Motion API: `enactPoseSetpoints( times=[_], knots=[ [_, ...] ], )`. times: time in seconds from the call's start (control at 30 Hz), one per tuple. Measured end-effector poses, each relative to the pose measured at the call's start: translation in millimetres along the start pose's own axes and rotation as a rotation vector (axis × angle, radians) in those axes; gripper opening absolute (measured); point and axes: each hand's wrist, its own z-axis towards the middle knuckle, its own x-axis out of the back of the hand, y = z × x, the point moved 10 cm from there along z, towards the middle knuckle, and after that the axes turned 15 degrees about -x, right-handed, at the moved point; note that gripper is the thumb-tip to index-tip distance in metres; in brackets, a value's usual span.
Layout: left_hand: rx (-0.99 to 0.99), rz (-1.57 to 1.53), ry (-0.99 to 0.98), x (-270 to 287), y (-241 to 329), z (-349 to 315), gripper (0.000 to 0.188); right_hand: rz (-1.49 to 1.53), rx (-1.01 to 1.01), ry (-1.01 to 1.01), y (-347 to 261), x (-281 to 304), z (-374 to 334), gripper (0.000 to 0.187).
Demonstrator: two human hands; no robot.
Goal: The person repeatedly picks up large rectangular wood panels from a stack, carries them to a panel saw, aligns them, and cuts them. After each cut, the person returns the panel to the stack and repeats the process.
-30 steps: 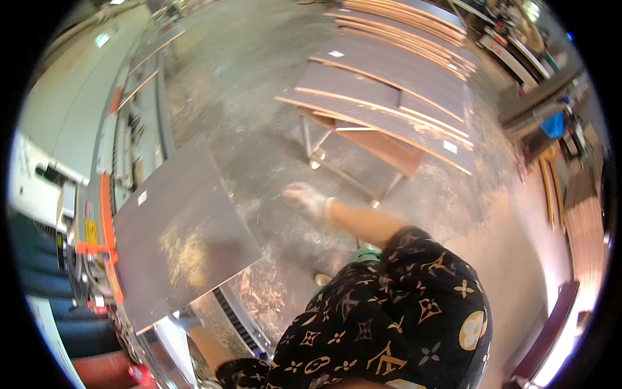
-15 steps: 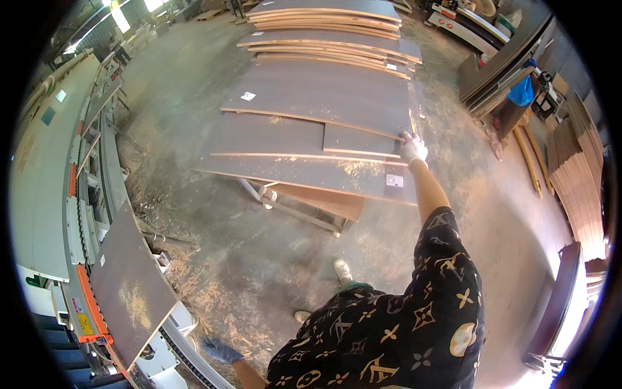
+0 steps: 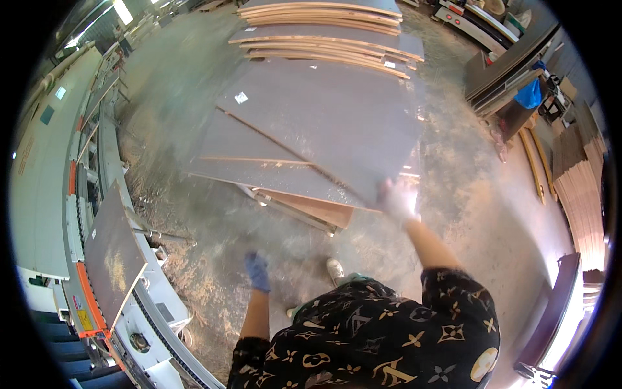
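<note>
A large grey board [image 3: 324,110] with a small white label lies skewed on top of a pile of similar boards. My right hand [image 3: 398,198], in a white glove blurred by motion, is closed on its near right corner. Under its slanting front edge show the lower boards [image 3: 253,170], dusted with sawdust. My left hand [image 3: 257,271], in a blue-grey glove, hangs above the floor short of the pile, touching nothing visible. Its fingers are too smeared to read.
A grey board [image 3: 115,253] with sawdust lies on the long machine [image 3: 78,220] at left. Behind the pile stand more stacked boards [image 3: 324,42]. A metal stand [image 3: 291,209] juts out under the pile. At right are yellow bars [image 3: 532,168] and brown sheets [image 3: 578,194].
The top board's near right corner has swung toward me with my right hand, covering the smaller piece beneath. My left hand has come from beside the machine up and rightward toward the pile.
</note>
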Motion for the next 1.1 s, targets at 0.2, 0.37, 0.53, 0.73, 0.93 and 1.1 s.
enactPoseSetpoints(
  times=[0.2,0.37,0.53,0.73,0.93,1.1],
  knots=[
    [0.120,-0.229,-0.103,-220,49,72,0.055,0.202,-0.055,-0.241,96,-8,-159,0.031],
    [0.112,-0.173,-0.151,-265,35,143,0.048,1.394,-0.712,-0.745,177,-121,-196,0.058],
    [0.350,-0.420,-0.288,-314,25,19,0.046,2.007,-0.881,-0.596,173,-162,-142,0.051],
    [0.450,-0.537,-0.176,-173,11,-101,0.035,1.731,-0.778,-0.354,220,-102,-122,0.035],
    [0.109,-0.611,0.279,15,88,-161,0.035,1.599,-0.487,-0.676,50,-80,-115,0.044],
    [-0.120,-0.536,0.684,184,134,-243,0.039,1.527,-0.096,-1.161,-175,-58,-192,0.043]
  ],
)
